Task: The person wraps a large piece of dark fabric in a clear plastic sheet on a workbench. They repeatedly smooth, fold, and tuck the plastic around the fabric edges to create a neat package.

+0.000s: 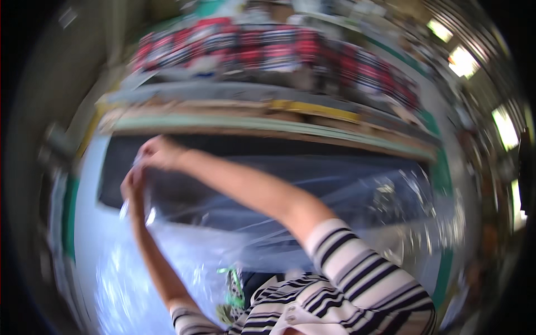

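A: Both arms are out toward ten o'clock. The left hand (133,187) is pinched shut on the edge of the plastic sheet (290,223), fingers up.

B: And the right hand (159,152)?

A: Just above the left, nearly touching it, closed on the same edge of the sheet. That arm crosses over from four o'clock in a striped sleeve (357,268).

B: Where does the sheet lie?

A: Spread over the tabletop (89,167), from the hands at ten o'clock right across to three, shiny and creased, with something dark under it.

B: Behind it?

A: At twelve o'clock, a row of red and dark goods (268,47) on a shelf, too blurred to tell apart.
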A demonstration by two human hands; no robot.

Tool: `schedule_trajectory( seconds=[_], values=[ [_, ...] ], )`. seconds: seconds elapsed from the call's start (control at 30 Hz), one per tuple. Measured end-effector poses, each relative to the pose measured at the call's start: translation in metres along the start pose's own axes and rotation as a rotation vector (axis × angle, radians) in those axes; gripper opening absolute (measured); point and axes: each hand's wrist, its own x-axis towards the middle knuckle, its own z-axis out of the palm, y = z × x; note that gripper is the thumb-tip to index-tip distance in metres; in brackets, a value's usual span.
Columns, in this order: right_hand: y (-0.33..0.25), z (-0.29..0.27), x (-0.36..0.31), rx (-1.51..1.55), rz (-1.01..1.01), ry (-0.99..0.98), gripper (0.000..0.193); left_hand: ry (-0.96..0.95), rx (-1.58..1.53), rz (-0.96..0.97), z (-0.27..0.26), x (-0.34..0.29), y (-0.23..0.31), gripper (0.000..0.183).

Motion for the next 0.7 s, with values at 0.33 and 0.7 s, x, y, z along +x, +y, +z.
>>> schedule_trajectory(
  seconds=[0.33,0.7],
  values=[
    [-0.117,-0.115,-0.247,-0.818,-0.31,0.213,0.023,-0.006,-0.03,0.153,-0.007,0.052,-0.073,0.028],
    [-0.082,-0.243,-0.766,-1.291,0.995,1.061,0.04,0.014,0.489,0.37,-0.091,0.076,-0.137,0.03]
  ],
)
